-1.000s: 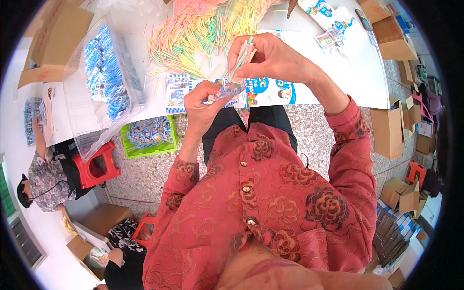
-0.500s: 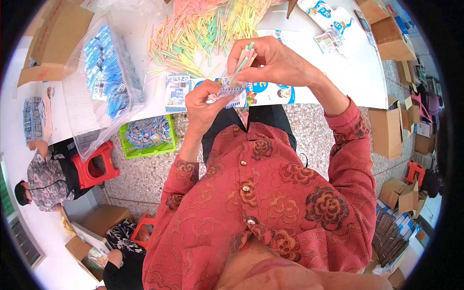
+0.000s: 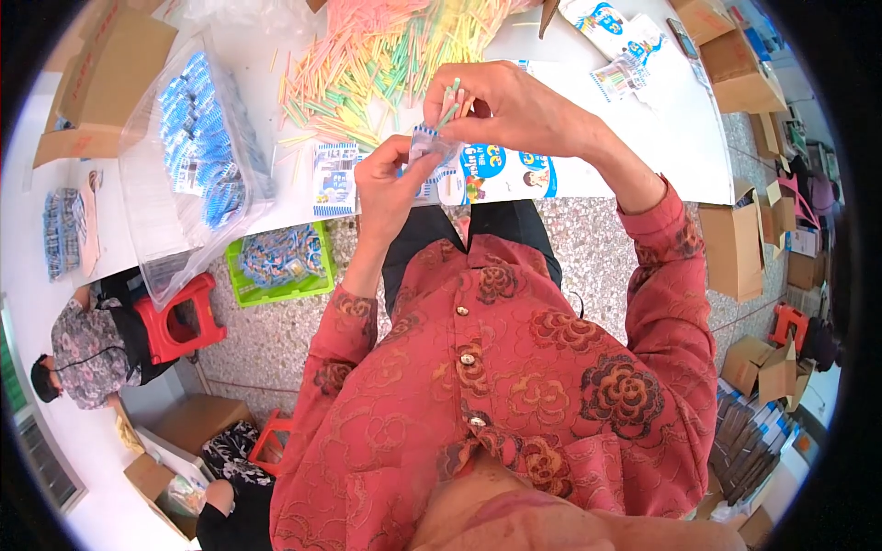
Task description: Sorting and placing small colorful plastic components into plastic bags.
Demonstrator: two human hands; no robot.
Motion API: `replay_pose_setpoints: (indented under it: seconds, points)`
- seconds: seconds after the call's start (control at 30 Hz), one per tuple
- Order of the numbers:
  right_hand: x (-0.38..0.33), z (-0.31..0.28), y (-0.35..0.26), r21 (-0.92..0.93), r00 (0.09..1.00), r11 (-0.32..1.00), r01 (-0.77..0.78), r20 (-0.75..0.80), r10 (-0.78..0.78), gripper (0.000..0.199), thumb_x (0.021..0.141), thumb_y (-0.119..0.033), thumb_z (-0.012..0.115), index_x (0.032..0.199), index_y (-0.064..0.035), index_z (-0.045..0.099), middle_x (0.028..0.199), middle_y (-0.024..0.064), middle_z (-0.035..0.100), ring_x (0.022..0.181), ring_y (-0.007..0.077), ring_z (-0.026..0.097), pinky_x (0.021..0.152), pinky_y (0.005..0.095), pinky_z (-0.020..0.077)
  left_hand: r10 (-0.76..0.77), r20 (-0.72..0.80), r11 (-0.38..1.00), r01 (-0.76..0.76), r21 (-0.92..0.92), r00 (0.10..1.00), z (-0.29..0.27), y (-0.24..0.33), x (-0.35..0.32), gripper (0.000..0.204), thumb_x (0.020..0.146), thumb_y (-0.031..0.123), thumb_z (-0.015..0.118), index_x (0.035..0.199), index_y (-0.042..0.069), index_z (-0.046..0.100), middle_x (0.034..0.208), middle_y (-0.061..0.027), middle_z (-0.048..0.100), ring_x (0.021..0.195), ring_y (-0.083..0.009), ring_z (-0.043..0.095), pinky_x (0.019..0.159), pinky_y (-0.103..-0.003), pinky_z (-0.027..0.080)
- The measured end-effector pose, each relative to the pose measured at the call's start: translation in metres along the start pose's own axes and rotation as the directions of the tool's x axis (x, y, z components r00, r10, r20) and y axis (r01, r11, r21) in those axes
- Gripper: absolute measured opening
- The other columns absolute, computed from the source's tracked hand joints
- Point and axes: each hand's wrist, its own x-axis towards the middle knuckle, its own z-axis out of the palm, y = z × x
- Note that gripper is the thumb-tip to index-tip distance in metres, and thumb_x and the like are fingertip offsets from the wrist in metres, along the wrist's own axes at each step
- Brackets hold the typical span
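Note:
A small clear packet with a blue striped edge (image 3: 425,144) is pinched between the thumb and fingers of my left hand (image 3: 384,188). Just above it, my right hand (image 3: 519,112) grips a small bunch of thin pink and green sticks (image 3: 452,103). The sticks' lower ends meet the packet's mouth; fingers hide how far in they reach. Beneath my hands, along the table's near edge, lie white and blue printed wrappers (image 3: 528,174) and a blue-edged packet (image 3: 334,179). Beyond is a loose heap of pink, yellow and green sticks (image 3: 367,69).
A clear plastic tub (image 3: 138,220) of blue packets stands at left. Below the table edge is a green basket (image 3: 285,296) of packets. More packets (image 3: 620,75) lie at the far right. Cardboard boxes (image 3: 730,248) flank the table. Another person (image 3: 87,354) sits at left near a red stool (image 3: 188,317).
My left hand has lifted the packet slightly, and its mouth now sits closer around the stick ends. My right hand has shifted a little up and to the left.

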Motion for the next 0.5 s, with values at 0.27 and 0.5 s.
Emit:
replay_pose_setpoints:
  seconds: [0.27,0.5]
  points:
    - [0.004,-0.006,0.023,-0.047,0.99,0.999,0.013,-0.141,-0.019,0.02,0.085,-0.014,0.061,0.102,-0.005,0.06,0.079,0.0017,0.06,0.062,0.0072,0.049,0.055,0.0231,0.0399,-0.034,0.083,0.983,0.049,-0.179,0.996,0.012,0.004,0.017,0.015,0.081,0.001,0.065,0.096,-0.003,0.064,0.087,-0.005,0.068,0.076,-0.0061,0.06,0.069,-0.021,0.048]
    - [0.007,0.0,0.048,-0.055,0.91,0.994,0.089,-0.401,-0.104,0.023,0.089,-0.018,0.058,0.108,-0.0056,0.061,0.082,0.002,0.061,0.07,0.0057,0.052,0.06,0.0231,0.0431,-0.038,0.102,0.965,0.063,-0.254,0.994,0.015,0.003,0.025,0.017,0.083,0.001,0.063,0.099,-0.004,0.063,0.088,-0.0067,0.068,0.077,-0.0063,0.06,0.07,-0.022,0.049]
